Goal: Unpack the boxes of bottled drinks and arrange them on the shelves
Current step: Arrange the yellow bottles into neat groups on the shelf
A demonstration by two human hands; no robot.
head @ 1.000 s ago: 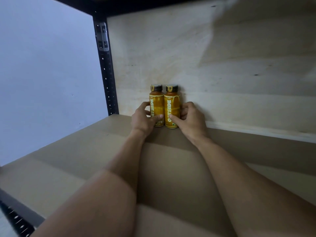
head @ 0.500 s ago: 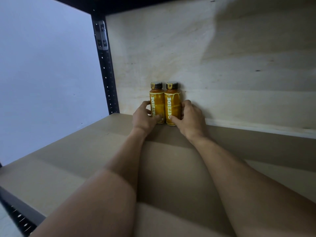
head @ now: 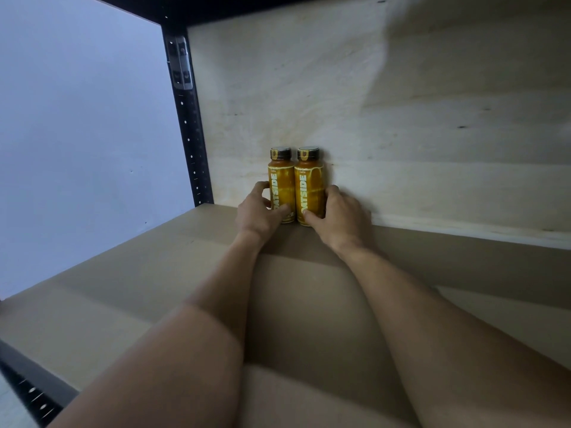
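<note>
I am gripping the left bottle (head: 280,180) with my left hand (head: 258,213), thumb across its front, fingers curling round its outer side. My right hand (head: 338,217) is gripping the right bottle (head: 309,183) likewise. Both are standing upright on the shelf (head: 139,273), touching each other, against the plywood back panel (head: 401,134).

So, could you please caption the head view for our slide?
Left hand and right hand grip two upright orange bottles on the shelf.

Since one second ago the left bottle (head: 280,183) and the right bottle (head: 309,186) went a little deeper, upward in the middle of the frame toward the back panel (head: 401,134), and the right grip (head: 338,217) now reaches higher around its bottle's side.
</note>
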